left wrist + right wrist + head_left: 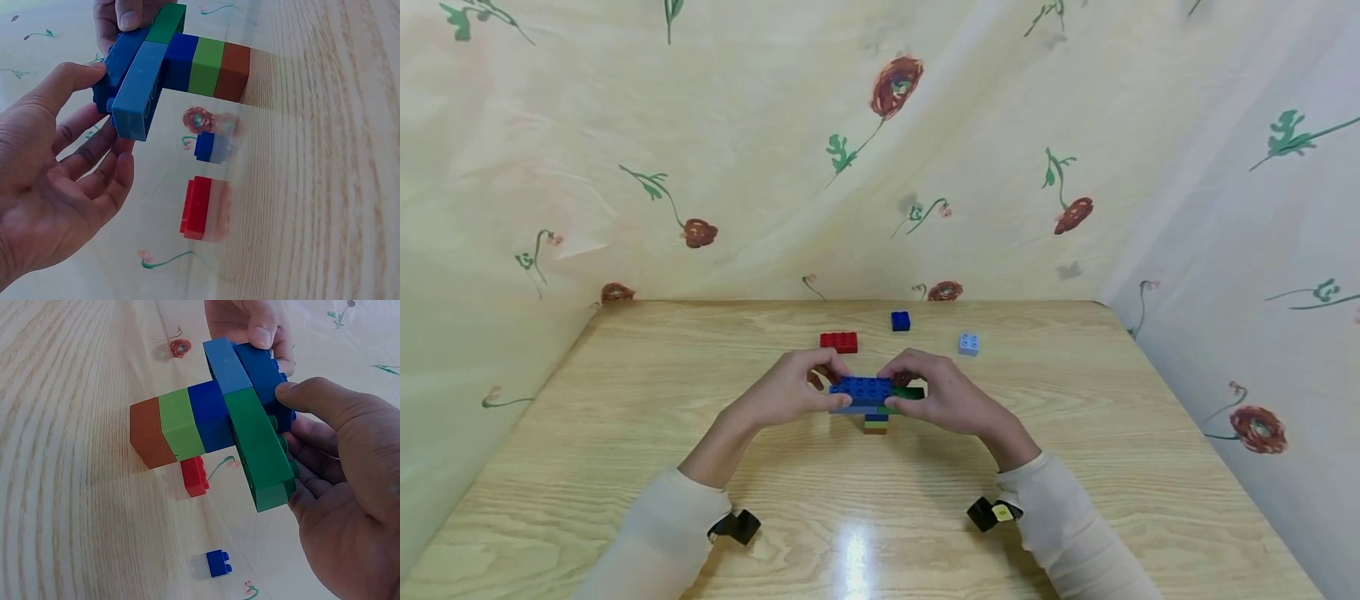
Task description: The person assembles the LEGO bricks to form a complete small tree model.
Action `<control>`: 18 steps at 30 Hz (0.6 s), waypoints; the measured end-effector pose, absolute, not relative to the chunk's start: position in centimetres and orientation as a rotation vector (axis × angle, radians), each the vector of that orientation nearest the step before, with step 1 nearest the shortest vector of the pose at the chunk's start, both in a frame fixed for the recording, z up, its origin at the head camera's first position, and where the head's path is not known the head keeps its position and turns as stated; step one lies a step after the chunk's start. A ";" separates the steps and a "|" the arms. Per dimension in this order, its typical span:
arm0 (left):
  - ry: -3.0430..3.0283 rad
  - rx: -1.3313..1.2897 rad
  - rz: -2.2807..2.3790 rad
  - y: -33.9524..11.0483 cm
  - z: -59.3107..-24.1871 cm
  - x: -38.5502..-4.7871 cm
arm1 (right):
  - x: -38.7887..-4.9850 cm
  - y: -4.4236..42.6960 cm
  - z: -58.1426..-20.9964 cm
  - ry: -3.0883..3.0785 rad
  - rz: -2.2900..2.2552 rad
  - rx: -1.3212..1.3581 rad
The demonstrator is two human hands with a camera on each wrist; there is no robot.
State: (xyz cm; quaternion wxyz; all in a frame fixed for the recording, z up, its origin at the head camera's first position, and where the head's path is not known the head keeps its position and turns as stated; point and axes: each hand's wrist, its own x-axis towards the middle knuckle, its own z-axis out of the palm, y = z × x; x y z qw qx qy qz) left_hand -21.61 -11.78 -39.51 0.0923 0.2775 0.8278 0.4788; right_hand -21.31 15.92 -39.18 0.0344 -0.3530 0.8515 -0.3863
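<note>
Left hand: my left hand comes in from the left, wrist bent inward, thumb on the near side and fingers curled on the far side, pinching the left end of the long blue brick
Right hand: my right hand mirrors it, thumb near and fingers far, pinching the same brick toward its right end
Forearms: both slant inward from the lower corners, left sleeve and right sleeve ending short of my wrists
Long blue brick: level, on top, spanning the light blue brick on my left and the green brick on my right
Column: beneath that pair, dark blue block, lime block, then brown block, upright on the wooden table
Loose bricks: beyond my hands, red brick at left, small dark blue brick farthest back, pale blue brick at right
</note>
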 end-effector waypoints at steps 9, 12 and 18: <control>2.461 0.807 1.413 -11.7 -39.5 -21.7 | -21.3 16.0 -39.4 2.625 -1.193 -1.114; 2.469 0.812 1.400 -11.8 -39.4 -21.7 | -21.3 16.0 -39.3 2.622 -1.200 -1.114; 2.481 0.823 1.373 -11.7 -39.3 -21.6 | -21.2 16.0 -39.4 2.625 -1.190 -1.090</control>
